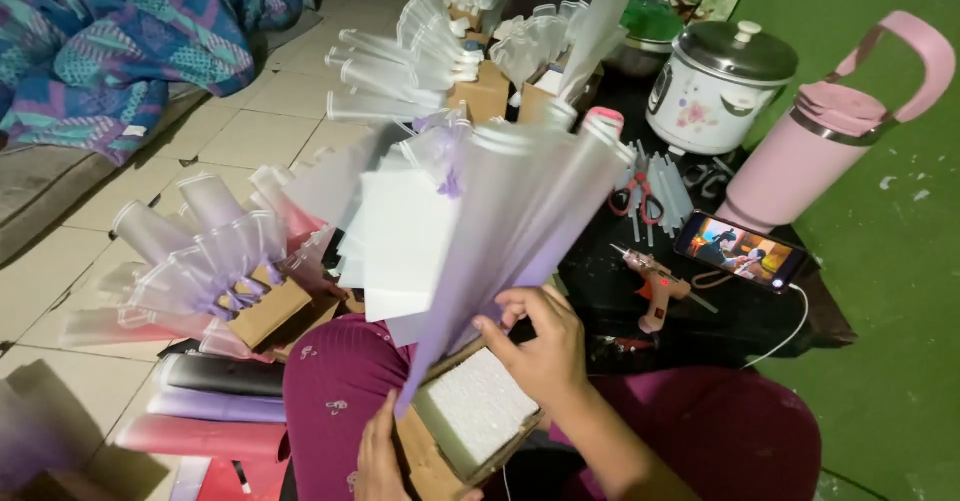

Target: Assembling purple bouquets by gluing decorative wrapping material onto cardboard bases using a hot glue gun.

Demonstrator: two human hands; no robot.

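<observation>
Right hand (pixel 540 346) pinches one translucent cone (pixel 500 231); left hand (pixel 378 456) steadies its tip; grip narrow.

Pale square floor tiles (pixel 250 126) carry small brown cardboard boxes (pixel 272 306) stuck with frosted plastic cones, and rolled sheets in black, lilac and pink (pixel 215 406). A black mat (pixel 720 306) beside them holds an orange glue gun (pixel 655 291), red-handled scissors (pixel 635 193), a lit phone (pixel 740 249), a white rice cooker (pixel 715 86) and a pink tumbler (pixel 820 136).

A foam block (pixel 478 408) is sitting in a cardboard box (pixel 430 461) on the person's lap, with a fan of plastic cones (pixel 500 201) rising from it. To the right, a glue gun (pixel 655 291) and a phone (pixel 742 249) are lying on a low table (pixel 620 311), scissors (pixel 636 191) behind them. A rice cooker (pixel 718 86) is standing further back, a tumbler (pixel 830 131) to its right.
</observation>
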